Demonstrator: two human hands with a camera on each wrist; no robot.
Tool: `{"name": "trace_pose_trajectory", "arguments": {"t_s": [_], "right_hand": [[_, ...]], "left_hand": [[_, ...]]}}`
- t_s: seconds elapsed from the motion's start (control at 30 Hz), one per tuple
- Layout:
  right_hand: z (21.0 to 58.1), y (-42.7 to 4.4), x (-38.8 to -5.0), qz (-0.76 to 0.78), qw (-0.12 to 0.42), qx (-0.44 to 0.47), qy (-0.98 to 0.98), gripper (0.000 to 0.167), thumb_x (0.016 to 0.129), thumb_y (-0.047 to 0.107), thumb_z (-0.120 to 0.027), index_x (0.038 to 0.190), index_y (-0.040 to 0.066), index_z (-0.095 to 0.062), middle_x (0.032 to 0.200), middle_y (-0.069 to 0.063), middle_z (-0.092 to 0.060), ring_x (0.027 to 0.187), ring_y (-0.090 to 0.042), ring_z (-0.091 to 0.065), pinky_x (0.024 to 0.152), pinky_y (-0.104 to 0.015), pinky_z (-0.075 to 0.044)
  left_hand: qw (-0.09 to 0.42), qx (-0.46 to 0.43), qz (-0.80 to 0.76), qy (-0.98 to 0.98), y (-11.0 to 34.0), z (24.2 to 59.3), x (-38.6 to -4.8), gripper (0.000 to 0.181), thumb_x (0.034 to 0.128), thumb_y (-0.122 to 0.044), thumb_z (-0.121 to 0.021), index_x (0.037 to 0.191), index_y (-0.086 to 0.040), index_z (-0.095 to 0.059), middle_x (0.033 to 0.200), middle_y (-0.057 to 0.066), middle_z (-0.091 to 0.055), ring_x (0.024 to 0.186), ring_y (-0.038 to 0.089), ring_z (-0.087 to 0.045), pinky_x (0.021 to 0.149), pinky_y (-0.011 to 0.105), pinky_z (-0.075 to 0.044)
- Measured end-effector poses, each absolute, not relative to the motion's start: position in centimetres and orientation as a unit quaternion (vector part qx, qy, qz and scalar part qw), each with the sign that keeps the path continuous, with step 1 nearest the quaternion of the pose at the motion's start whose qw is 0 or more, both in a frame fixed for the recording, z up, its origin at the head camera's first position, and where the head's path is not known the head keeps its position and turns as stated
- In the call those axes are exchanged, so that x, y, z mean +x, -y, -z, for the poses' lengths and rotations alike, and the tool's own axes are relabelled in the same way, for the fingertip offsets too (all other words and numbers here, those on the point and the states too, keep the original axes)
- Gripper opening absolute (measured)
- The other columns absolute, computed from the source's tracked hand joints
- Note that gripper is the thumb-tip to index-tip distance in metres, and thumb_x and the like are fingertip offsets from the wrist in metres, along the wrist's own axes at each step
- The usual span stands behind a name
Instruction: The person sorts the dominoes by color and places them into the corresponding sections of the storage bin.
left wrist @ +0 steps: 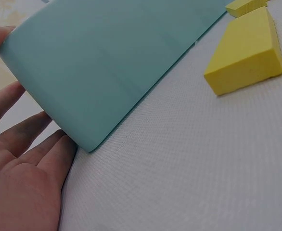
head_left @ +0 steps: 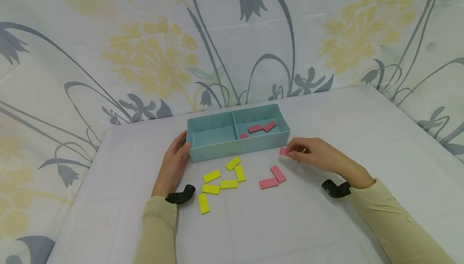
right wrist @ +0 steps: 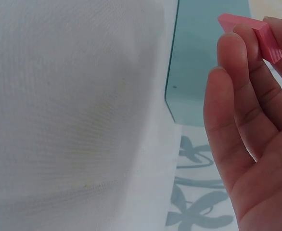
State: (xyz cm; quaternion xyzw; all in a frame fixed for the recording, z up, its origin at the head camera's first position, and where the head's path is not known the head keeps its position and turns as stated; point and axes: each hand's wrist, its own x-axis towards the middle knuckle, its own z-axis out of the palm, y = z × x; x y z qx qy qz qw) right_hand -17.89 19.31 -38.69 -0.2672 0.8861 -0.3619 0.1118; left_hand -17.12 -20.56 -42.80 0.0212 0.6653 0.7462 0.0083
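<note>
On the table stands a light blue two-compartment box [head_left: 214, 151]. Several pink blocks [head_left: 255, 128] lie in its right compartment. My left hand [head_left: 173, 166] rests against the box's left end, thumb at the front corner; in the left wrist view its fingers [left wrist: 32, 137] touch the end wall. Just off the box's front right corner, my right hand [head_left: 314, 154] pinches a pink block [right wrist: 249, 24] between thumb and fingers, raised above the cloth in the right wrist view. Two more pink blocks [head_left: 268, 183] and several yellow blocks [head_left: 229, 184] lie in front of the box.
White cloth [head_left: 275, 232] covers the table. A flower-patterned sheet [head_left: 224, 46] hangs behind the box and at both sides. Each wrist wears a black camera mount [head_left: 181, 194]. The box's left compartment [head_left: 214, 132] shows a bare floor.
</note>
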Motion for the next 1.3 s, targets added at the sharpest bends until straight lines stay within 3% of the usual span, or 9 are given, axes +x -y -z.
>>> {"name": "trace_pose_trajectory", "arguments": {"t_s": [0.27,0.53,0.77,0.97,1.07,1.3], "right_hand": [[38.5,-19.3,-18.0,0.395,0.083,-0.257,-0.878,0.02,0.089,0.029,-0.055,0.102,0.015,-0.059,0.089,-0.003,-0.062,0.074,-0.018,-0.059,0.068,-0.028,-0.048],[38.2,-19.2,-17.9,0.427,0.068,-0.25,-0.866,0.02,0.09,0.029,-0.052,0.106,0.018,-0.055,0.09,-0.009,-0.059,0.077,-0.023,-0.057,0.068,-0.032,-0.048],[36.5,-18.2,-16.7,0.451,0.026,-0.229,-0.862,0.016,0.092,0.012,-0.05,0.106,0.006,-0.054,0.085,-0.009,-0.057,0.075,-0.03,-0.056,0.065,-0.037,-0.049],[36.1,-17.7,-16.5,0.474,-0.003,-0.209,-0.855,0.016,0.091,0.011,-0.05,0.105,0.003,-0.054,0.084,-0.009,-0.058,0.073,-0.026,-0.055,0.063,-0.034,-0.049],[36.4,-17.6,-16.7,0.49,-0.016,-0.194,-0.85,0.016,0.092,0.01,-0.048,0.105,0.004,-0.054,0.085,-0.009,-0.058,0.071,-0.022,-0.055,0.062,-0.033,-0.049],[38.1,-18.2,-18.1,0.531,-0.031,-0.181,-0.827,0.019,0.093,0.02,-0.048,0.109,0.011,-0.054,0.089,-0.007,-0.058,0.075,-0.026,-0.056,0.062,-0.028,-0.049]], "left_hand": [[0.008,0.021,-0.742,-0.67,20.6,42.9,-17.1,0.054,0.0918,-0.031,-0.049,0.14,-0.02,-0.027,0.146,0.0,-0.019,0.131,0.012,-0.021,0.105,0.03,-0.022],[0.01,0.019,-0.736,-0.676,20.6,42.8,-17.1,0.054,0.0925,-0.03,-0.048,0.141,-0.021,-0.026,0.146,-0.001,-0.018,0.131,0.012,-0.021,0.105,0.03,-0.022],[0.01,0.014,-0.742,-0.67,20.5,42.8,-17.2,0.051,0.0936,-0.027,-0.046,0.14,-0.02,-0.026,0.146,0.0,-0.019,0.131,0.012,-0.021,0.105,0.03,-0.022],[0.004,0.013,-0.742,-0.67,20.6,42.8,-17.2,0.053,0.0925,-0.029,-0.048,0.14,-0.02,-0.027,0.146,0.0,-0.019,0.131,0.013,-0.022,0.105,0.031,-0.022],[0.005,0.015,-0.743,-0.669,20.6,42.9,-17.2,0.054,0.0919,-0.03,-0.049,0.14,-0.02,-0.027,0.146,0.0,-0.02,0.131,0.013,-0.022,0.105,0.031,-0.022],[0.01,0.014,-0.743,-0.669,20.7,43.0,-17.2,0.053,0.0926,-0.029,-0.048,0.14,-0.021,-0.027,0.146,-0.001,-0.02,0.131,0.012,-0.022,0.105,0.03,-0.023]]}}
